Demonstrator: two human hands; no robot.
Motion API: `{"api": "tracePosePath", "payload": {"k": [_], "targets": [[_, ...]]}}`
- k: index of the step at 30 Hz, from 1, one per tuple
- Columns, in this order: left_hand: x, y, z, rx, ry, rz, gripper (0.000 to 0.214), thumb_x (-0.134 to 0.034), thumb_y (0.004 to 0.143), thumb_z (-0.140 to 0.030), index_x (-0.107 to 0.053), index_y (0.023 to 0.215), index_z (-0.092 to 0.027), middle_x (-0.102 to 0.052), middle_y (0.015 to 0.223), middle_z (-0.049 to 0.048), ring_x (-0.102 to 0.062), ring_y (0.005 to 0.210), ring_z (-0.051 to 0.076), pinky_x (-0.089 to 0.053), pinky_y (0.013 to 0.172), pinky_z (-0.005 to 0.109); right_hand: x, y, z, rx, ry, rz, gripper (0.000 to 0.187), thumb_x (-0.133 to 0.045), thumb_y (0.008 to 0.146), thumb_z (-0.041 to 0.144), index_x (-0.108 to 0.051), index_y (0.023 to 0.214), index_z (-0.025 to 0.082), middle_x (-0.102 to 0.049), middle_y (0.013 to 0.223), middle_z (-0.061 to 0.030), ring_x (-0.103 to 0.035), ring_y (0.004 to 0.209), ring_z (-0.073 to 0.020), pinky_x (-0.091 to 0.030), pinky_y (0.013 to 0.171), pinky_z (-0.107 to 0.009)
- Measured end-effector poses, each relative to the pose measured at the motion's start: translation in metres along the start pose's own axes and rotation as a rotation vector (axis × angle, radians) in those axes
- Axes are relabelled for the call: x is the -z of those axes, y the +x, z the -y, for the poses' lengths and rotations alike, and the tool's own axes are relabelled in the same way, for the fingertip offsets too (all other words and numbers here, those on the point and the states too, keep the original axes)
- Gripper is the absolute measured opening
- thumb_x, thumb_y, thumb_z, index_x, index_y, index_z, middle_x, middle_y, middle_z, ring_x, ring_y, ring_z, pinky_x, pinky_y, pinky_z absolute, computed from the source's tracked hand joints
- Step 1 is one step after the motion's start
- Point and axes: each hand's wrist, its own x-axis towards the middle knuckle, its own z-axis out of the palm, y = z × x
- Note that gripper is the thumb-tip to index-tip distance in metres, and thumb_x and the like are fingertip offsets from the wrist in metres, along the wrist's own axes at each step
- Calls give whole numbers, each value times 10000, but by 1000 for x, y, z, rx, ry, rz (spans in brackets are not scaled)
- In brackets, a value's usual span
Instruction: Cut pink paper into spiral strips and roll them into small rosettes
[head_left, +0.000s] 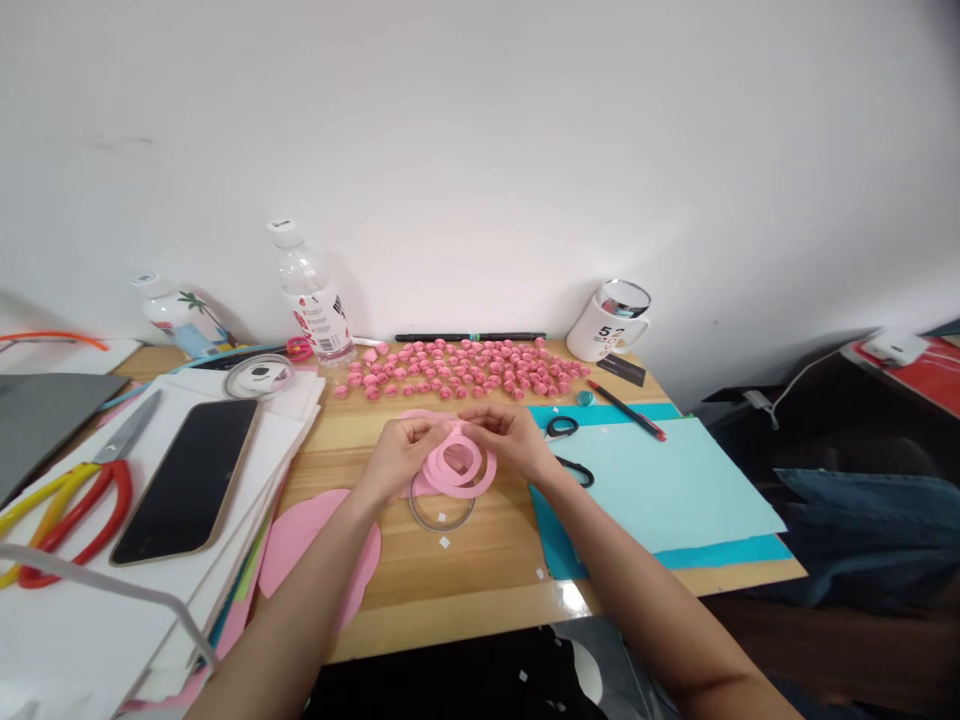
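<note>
- Left hand (405, 452): fingers are curled in and pinched on the left side of the pink paper spiral (459, 466).
- Right hand (512, 438): fingers are pinched narrow on the spiral's top right side; the palm is turned down.
- The pink paper spiral is held between both hands, just above the desk (480, 570) near its middle. Its loops are seen hanging loose and roughly flat.
- A clear ring (442, 515) is seen flat on the desk directly below the spiral, partly covered by it.
- A pink paper sheet (319, 545) is laid at the front edge, under the left forearm.
- Pink paper roses (465, 368) are spread in a wide cluster along the back edge, just beyond the hands.
- Black scissors (568, 448) are placed just right of the right hand, on the light blue paper (667, 480), which reaches the right edge.
- A red pen (627, 409) is laid near the back right corner, with a white mug (606, 325) behind it.
- A water bottle (311, 295) is stood at the back edge, left of the roses.
- A phone (191, 480) is laid face up on a white paper stack (82, 620) at the left side, with red and yellow scissors (75, 500) beside it.
</note>
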Motion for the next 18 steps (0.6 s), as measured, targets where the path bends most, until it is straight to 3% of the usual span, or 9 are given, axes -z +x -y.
{"api": "tracePosePath", "payload": {"k": [3, 8, 12, 15, 18], "targets": [[-2, 0, -1, -57, 57, -84, 261, -680, 679, -397, -725, 760, -154, -697, 733, 42, -616, 666, 168, -475, 588, 238, 0, -1, 3, -12, 22, -47, 291, -707, 665, 396, -672, 855, 179, -706, 772, -25, -641, 674, -152, -504, 628, -277], [-2, 0, -3, -38, -28, -237, 281, -670, 687, -398, -711, 783, -136, -702, 691, 40, -610, 602, 156, -467, 552, 233, 4, 2, 5, -65, 94, -142, 340, -633, 715, 494, -668, 842, 180, -683, 748, -24, -635, 679, -155, -521, 629, -291], [-1, -1, -6, -122, 48, -363, 219, -647, 714, -349, -705, 764, -144, -703, 679, 24, -619, 614, 146, -467, 567, 218, 5, 3, 5, 30, 74, -154, 310, -632, 725, 459, -647, 867, 185, -664, 715, -12, -617, 628, -137, -532, 618, -296], [-1, -1, -7, -172, 24, -383, 204, -640, 726, -331, -701, 780, -143, -714, 726, 34, -641, 666, 152, -485, 616, 222, 9, -3, 21, 158, -54, -200, 286, -603, 755, 413, -632, 912, 176, -669, 740, -23, -619, 638, -140, -537, 641, -314], [-1, 0, -4, -162, -58, -338, 210, -641, 734, -342, -696, 771, -143, -714, 711, 42, -648, 636, 152, -493, 610, 230, 22, -17, 50, 299, -428, -277, 196, -528, 817, 308, -634, 917, 176, -684, 850, -54, -641, 762, -172, -523, 725, -339]]}}
